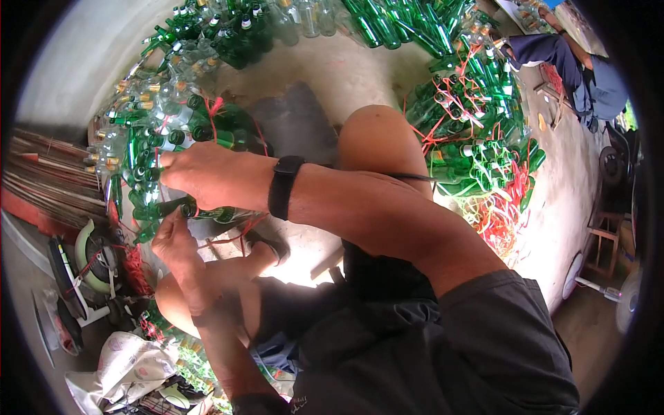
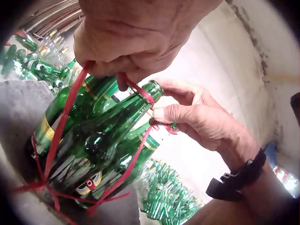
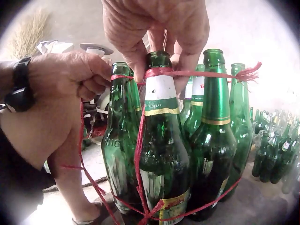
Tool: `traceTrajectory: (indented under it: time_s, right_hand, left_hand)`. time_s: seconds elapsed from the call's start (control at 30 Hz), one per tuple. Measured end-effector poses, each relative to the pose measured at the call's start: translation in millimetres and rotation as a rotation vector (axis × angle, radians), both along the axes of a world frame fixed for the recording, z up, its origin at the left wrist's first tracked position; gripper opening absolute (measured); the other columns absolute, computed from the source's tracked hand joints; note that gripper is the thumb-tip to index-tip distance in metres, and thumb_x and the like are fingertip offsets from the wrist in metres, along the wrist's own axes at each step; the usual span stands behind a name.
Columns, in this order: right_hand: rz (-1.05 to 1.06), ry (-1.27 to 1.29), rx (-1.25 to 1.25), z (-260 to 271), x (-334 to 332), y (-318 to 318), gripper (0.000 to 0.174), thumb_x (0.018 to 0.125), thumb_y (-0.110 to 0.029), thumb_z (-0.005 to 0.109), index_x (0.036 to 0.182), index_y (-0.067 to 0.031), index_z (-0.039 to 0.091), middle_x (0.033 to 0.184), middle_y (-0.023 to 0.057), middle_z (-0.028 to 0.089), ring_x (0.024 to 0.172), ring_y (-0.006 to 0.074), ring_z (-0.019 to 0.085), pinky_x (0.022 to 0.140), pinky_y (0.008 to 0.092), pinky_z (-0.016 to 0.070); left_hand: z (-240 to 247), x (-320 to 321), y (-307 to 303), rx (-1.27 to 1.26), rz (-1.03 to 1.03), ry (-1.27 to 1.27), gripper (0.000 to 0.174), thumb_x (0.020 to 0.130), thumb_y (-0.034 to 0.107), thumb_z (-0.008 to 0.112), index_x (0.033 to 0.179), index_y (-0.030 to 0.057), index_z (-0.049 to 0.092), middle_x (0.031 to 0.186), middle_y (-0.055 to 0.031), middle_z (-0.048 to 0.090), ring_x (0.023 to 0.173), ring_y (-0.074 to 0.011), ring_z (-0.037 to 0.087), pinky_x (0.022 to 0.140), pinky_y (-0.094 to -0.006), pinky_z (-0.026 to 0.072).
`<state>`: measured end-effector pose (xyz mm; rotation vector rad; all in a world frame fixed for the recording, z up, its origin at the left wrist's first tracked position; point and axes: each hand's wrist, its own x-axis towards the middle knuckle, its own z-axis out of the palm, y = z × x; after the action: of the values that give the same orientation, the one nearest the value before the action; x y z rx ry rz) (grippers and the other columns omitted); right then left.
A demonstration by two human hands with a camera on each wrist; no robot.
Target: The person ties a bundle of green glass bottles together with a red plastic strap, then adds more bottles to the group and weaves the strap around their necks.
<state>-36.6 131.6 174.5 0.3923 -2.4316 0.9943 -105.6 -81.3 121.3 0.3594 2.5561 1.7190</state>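
Note:
A bundle of green glass bottles (image 3: 164,136) stands upright, bound low down and around the necks with red plastic twine (image 3: 201,74). My left hand (image 1: 176,243) pinches the twine by one bottle neck; in the left wrist view a strand of twine (image 2: 66,119) runs down from its curled fingers. My right hand (image 1: 207,173) is at the neck of a neighbouring bottle (image 3: 161,93) with a white neck label. Its thumb and fingers come down on either side of that neck and pinch the twine there. Part of the right fingertips is hidden behind the bottle.
Many loose green and clear bottles (image 1: 228,34) stand along the wall. Twine-tied bottles (image 1: 470,162) and a heap of red twine (image 1: 505,214) lie to the right. Wooden sticks (image 1: 52,173) are at left. Another person (image 1: 588,76) sits at the upper right.

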Motion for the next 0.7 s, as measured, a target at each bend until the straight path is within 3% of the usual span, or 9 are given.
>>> traceTrajectory:
  time_s: [0.13,0.27,0.37,0.43,0.47,0.5,0.57,0.63,0.7]
  right_hand:
    - [-0.012,-0.021,0.026,-2,-3,-2,0.032,0.064,0.000,0.077,0.095,-0.0004,0.069,0.109,0.0147,0.062,0.089,0.0360,0.069,0.076,0.0462,0.0557]
    - [-0.018,0.023,-0.015,-8,-6,-4,0.032,0.064,0.000,0.077,0.095,-0.0009,0.069,0.109,0.0139,0.063,0.089,0.0356,0.069,0.075,0.0460,0.0560]
    - [-0.033,0.031,-0.006,-9,-7,-5,0.032,0.064,-0.001,0.077,0.095,-0.0019,0.069,0.107,0.0131,0.063,0.089,0.0355,0.069,0.075,0.0466,0.0562]
    - [-0.026,0.093,-0.017,-12,-9,-5,0.031,0.064,-0.003,0.077,0.094,-0.0026,0.069,0.106,0.0129,0.064,0.088,0.0358,0.069,0.076,0.0468,0.0564]
    - [-0.033,0.074,0.016,-11,-9,-5,0.031,0.064,-0.005,0.077,0.094,-0.0024,0.069,0.107,0.0134,0.064,0.088,0.0362,0.069,0.077,0.0465,0.0565]
    - [-0.006,0.075,0.012,-8,-6,-2,0.031,0.064,-0.006,0.078,0.094,-0.0022,0.069,0.105,0.0133,0.064,0.088,0.0358,0.069,0.077,0.0462,0.0563]
    - [0.022,0.130,-0.049,-14,-12,-3,0.033,0.065,-0.006,0.078,0.096,-0.0028,0.068,0.102,0.0132,0.064,0.090,0.0359,0.069,0.078,0.0461,0.0558]
    - [0.045,0.091,-0.008,-13,-13,0,0.034,0.068,-0.004,0.076,0.101,-0.0027,0.067,0.101,0.0133,0.064,0.091,0.0359,0.068,0.079,0.0455,0.0552]
    - [0.065,-0.003,-0.034,-5,-10,1,0.037,0.071,0.000,0.073,0.107,-0.0021,0.066,0.104,0.0129,0.064,0.095,0.0366,0.067,0.080,0.0449,0.0545]
  left_hand:
    - [13,16,2,0.141,0.083,-0.176,0.012,0.094,0.015,0.074,0.098,0.0042,0.075,0.060,0.0093,0.048,0.046,-0.0004,0.034,0.041,-0.0199,0.0243]
    - [22,31,8,0.127,0.156,-0.190,0.012,0.094,0.014,0.073,0.101,0.0049,0.075,0.061,0.0098,0.048,0.047,-0.0001,0.033,0.041,-0.0193,0.0250]
    - [8,30,1,0.159,0.140,-0.136,0.011,0.094,0.013,0.073,0.101,0.0048,0.075,0.065,0.0088,0.055,0.048,0.0003,0.036,0.041,-0.0187,0.0262]
    - [-12,19,-6,0.180,0.142,0.031,0.012,0.094,0.013,0.073,0.102,0.0041,0.076,0.070,0.0070,0.061,0.049,0.0009,0.039,0.041,-0.0181,0.0263]
    - [-13,21,-8,0.162,0.143,0.035,0.013,0.094,0.011,0.072,0.103,0.0032,0.076,0.077,0.0038,0.067,0.053,-0.0005,0.046,0.044,-0.0180,0.0319]
    - [-2,33,4,0.192,0.192,-0.001,0.013,0.093,0.009,0.073,0.104,0.0023,0.077,0.083,0.0016,0.070,0.064,-0.0039,0.055,0.054,-0.0195,0.0419]
    - [8,48,13,0.228,0.214,0.002,0.014,0.093,0.008,0.072,0.104,0.0007,0.077,0.089,-0.0008,0.072,0.076,-0.0067,0.059,0.067,-0.0217,0.0473]
    - [15,54,13,0.164,0.164,0.047,0.015,0.093,0.008,0.072,0.104,0.0001,0.077,0.092,-0.0013,0.072,0.079,-0.0065,0.058,0.070,-0.0220,0.0474]
    - [7,54,4,-0.416,0.002,0.716,0.015,0.093,0.008,0.072,0.104,0.0003,0.077,0.091,-0.0006,0.071,0.078,-0.0063,0.057,0.069,-0.0218,0.0467]
